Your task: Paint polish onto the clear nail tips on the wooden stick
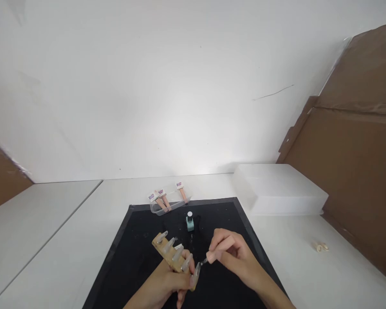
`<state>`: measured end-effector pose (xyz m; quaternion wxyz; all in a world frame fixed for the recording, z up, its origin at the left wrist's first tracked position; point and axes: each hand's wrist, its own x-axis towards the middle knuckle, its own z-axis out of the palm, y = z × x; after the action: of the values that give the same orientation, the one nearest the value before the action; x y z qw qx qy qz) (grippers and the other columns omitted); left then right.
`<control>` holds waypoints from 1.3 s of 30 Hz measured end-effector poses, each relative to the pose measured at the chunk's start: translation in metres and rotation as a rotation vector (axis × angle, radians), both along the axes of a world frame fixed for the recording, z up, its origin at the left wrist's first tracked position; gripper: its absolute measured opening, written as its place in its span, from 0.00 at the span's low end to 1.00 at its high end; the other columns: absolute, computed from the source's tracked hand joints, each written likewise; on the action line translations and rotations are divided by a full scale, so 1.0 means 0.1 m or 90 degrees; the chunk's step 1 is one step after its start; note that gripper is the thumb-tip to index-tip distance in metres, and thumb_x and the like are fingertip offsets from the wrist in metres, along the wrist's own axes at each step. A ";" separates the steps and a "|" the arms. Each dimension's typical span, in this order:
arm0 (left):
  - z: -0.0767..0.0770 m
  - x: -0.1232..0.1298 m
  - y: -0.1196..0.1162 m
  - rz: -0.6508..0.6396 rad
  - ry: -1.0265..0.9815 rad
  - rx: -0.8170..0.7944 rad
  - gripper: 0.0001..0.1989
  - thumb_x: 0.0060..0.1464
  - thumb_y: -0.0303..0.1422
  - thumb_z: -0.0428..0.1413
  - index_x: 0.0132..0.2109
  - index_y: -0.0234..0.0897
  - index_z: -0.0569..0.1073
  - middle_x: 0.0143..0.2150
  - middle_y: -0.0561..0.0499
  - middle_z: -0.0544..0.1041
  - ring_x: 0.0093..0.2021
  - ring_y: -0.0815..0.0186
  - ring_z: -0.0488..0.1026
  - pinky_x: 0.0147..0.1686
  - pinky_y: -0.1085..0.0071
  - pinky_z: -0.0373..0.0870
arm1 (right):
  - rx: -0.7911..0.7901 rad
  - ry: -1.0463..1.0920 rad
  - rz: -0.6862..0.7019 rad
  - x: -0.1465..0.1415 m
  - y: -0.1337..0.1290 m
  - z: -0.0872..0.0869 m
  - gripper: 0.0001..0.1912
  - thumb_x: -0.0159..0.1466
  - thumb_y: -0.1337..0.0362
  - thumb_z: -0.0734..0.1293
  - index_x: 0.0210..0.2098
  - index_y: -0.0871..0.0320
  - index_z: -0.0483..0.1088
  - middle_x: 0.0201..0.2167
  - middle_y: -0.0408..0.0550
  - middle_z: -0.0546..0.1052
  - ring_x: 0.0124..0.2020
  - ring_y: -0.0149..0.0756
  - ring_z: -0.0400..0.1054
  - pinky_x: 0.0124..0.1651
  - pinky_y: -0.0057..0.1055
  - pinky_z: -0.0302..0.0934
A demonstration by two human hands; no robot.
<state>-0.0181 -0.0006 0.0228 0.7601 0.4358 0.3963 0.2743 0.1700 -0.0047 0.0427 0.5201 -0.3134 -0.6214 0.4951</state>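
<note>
My left hand [176,277] is closed around a tan wooden holder [167,254] that carries a row of several clear false nail tips [177,253]. The holder slants from upper left to lower right above a black mat. My right hand [234,253] pinches a pink brush handle [221,249]. Its thin brush end points left, at or very close to the last nail tip [196,273] near my left thumb; whether they touch is too small to tell. Behind the holder, a small teal bottle [190,223] with a dark neck and white top stands upright on the mat.
A clear tray [157,211] with pink-handled, labelled items lies at the back edge of the black mat [138,223]. A white box [286,189] sits at the back right. Small cream rings [320,246] lie right. Brown cardboard [357,171] borders the right side.
</note>
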 end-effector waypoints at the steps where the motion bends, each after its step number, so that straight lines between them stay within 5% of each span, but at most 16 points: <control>1: 0.00 0.00 0.01 -0.001 -0.003 0.001 0.06 0.35 0.25 0.55 0.25 0.36 0.66 0.15 0.61 0.64 0.11 0.79 0.55 0.11 0.80 0.57 | -0.004 -0.020 0.031 0.00 -0.01 0.01 0.07 0.57 0.69 0.66 0.23 0.58 0.74 0.25 0.45 0.72 0.25 0.33 0.65 0.26 0.28 0.55; 4: 0.00 0.00 0.02 0.000 -0.011 0.001 0.06 0.34 0.24 0.55 0.26 0.36 0.66 0.15 0.61 0.64 0.11 0.78 0.55 0.11 0.80 0.57 | -0.018 -0.073 0.066 -0.01 -0.02 0.03 0.06 0.57 0.71 0.66 0.27 0.59 0.75 0.24 0.46 0.73 0.23 0.32 0.64 0.25 0.28 0.54; 9: -0.01 0.00 0.00 0.005 -0.009 -0.002 0.06 0.36 0.25 0.56 0.26 0.36 0.66 0.17 0.60 0.66 0.11 0.78 0.56 0.11 0.81 0.56 | -0.014 0.013 -0.050 -0.02 0.01 -0.04 0.11 0.57 0.69 0.67 0.18 0.58 0.72 0.25 0.45 0.72 0.26 0.32 0.65 0.27 0.28 0.56; 17: 0.03 0.05 0.01 0.017 0.042 0.035 0.07 0.34 0.25 0.56 0.26 0.36 0.66 0.16 0.61 0.65 0.12 0.77 0.57 0.12 0.79 0.58 | 0.042 -0.072 0.052 -0.02 -0.06 0.02 0.10 0.58 0.70 0.65 0.22 0.58 0.74 0.25 0.47 0.73 0.25 0.33 0.64 0.27 0.29 0.56; 24: -0.04 0.03 0.00 -0.008 0.069 0.053 0.08 0.35 0.27 0.56 0.27 0.36 0.65 0.18 0.60 0.67 0.12 0.78 0.57 0.12 0.79 0.57 | 0.046 -0.046 -0.074 -0.04 0.00 -0.01 0.13 0.57 0.71 0.65 0.17 0.57 0.67 0.23 0.44 0.71 0.23 0.32 0.63 0.25 0.28 0.54; 32: 0.00 0.08 0.00 -0.027 0.092 0.082 0.08 0.35 0.26 0.57 0.26 0.36 0.65 0.18 0.62 0.63 0.14 0.77 0.58 0.14 0.78 0.62 | 0.069 -0.079 0.034 -0.06 -0.06 0.02 0.11 0.56 0.74 0.64 0.19 0.58 0.66 0.23 0.44 0.73 0.23 0.31 0.63 0.28 0.29 0.56; 39: -0.02 0.06 -0.03 -0.038 0.088 0.077 0.09 0.35 0.26 0.58 0.26 0.36 0.64 0.20 0.60 0.66 0.14 0.77 0.58 0.13 0.78 0.61 | 0.048 -0.047 -0.084 -0.03 0.01 -0.03 0.14 0.56 0.72 0.64 0.15 0.57 0.63 0.22 0.43 0.70 0.22 0.30 0.62 0.24 0.28 0.53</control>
<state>-0.0125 -0.0037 0.0207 0.7113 0.5103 0.4172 0.2441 0.1672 -0.0038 0.0399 0.5397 -0.3521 -0.6362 0.4242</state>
